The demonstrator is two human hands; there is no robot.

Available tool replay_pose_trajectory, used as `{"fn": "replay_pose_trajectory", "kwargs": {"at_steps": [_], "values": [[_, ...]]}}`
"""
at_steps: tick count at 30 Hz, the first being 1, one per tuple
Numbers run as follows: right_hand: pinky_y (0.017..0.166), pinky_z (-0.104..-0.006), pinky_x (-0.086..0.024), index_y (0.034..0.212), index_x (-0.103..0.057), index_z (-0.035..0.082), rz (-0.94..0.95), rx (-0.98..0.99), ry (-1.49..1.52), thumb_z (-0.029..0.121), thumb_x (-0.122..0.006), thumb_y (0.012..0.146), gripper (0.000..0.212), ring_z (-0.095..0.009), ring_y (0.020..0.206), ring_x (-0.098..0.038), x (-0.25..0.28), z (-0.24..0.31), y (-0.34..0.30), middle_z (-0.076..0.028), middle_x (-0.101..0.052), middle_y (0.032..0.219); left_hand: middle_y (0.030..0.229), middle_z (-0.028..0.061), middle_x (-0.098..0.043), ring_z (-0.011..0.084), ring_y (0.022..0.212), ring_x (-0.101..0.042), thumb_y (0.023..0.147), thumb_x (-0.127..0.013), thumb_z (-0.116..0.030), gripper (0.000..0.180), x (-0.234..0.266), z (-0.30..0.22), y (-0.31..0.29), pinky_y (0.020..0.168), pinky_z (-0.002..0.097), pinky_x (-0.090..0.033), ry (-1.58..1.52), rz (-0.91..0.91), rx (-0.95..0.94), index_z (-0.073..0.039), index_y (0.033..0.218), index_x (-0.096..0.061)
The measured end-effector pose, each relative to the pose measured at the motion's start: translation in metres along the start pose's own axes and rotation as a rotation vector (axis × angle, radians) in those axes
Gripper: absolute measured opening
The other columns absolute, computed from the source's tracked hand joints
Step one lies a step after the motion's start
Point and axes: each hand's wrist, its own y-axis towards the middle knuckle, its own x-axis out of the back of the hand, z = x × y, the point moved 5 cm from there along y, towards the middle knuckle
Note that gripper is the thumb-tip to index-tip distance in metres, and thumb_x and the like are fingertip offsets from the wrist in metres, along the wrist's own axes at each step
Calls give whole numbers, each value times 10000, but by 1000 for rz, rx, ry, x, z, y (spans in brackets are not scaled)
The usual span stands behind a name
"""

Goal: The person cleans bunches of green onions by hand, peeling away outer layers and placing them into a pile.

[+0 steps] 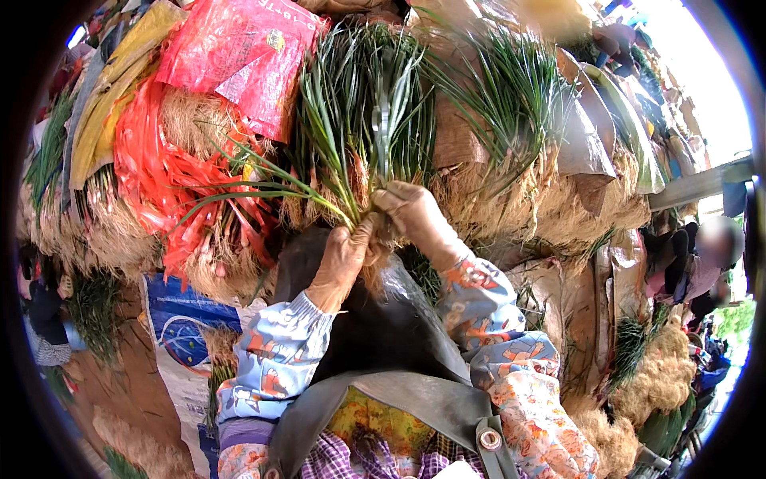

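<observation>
A dark grey apron [399,335] with a wide strap and metal rivet is lying nearest the camera, over a checked garment, as two forearms in patterned blue-and-orange sleeves are rising from the lower edge. The left hand [343,259] is closing its fingers round the pale root end of a bunch of green chives [363,120], thumb and fingers wrapped tight just above the roots. The right hand [411,211] is curling against the same bunch from the right, fingers folded over the stems and touching the left hand, so both hands are clamping the bunch at the centre of the scene, just beyond the apron. The leaves are fanning upward and away, a few stray blades bending out to the left. Left of the hands, a blue printed sack [179,323] is lying near the ground, and farther out a tangle of red plastic bags [171,172] is spilling over straw-coloured roots. To the right, more bundled greens [515,92] are standing in rows with their root masses [558,207] hanging down. At the far right edge, another person [706,263] is sitting among further bundles.
</observation>
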Motion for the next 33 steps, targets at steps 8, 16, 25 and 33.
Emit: {"fn": "replay_pose_trajectory", "kwargs": {"at_steps": [8,16,25,33], "values": [[483,-394,-463,678,-537,79,-525,579,-912,223,-573,791,187,-308,525,-565,-4,8,1,-104,-565,594,557,-22,-481,74,446,-439,899,-517,-267,251,-7,10,2,398,212,-344,-363,-38,-22,-56,777,-574],[640,-321,-518,911,-652,85,750,85,-1550,326,-528,838,281,-211,716,-635,71,-108,-54,-99,-651,784,521,-20,-413,89,429,-404,896,-507,-305,262,1,3,-22,364,222,-343,-847,498,49,-48,883,-553],[494,-168,-356,959,-601,41,326,-19,395,250,-573,867,230,-41,570,-470,-39,0,-5,29,-558,723,541,-15,-423,82,419,-379,923,-455,-283,253,-15,7,-31,414,223,-324,-1077,693,78,-46,874,-526],[531,-370,-463,792,-596,78,-296,665,-804,221,-570,813,147,-300,594,-588,-43,11,-21,-135,-568,628,497,-45,-365,67,420,-358,930,-437,-291,260,-2,25,-31,426,205,-314,-996,465,95,-66,852,-540]]}}
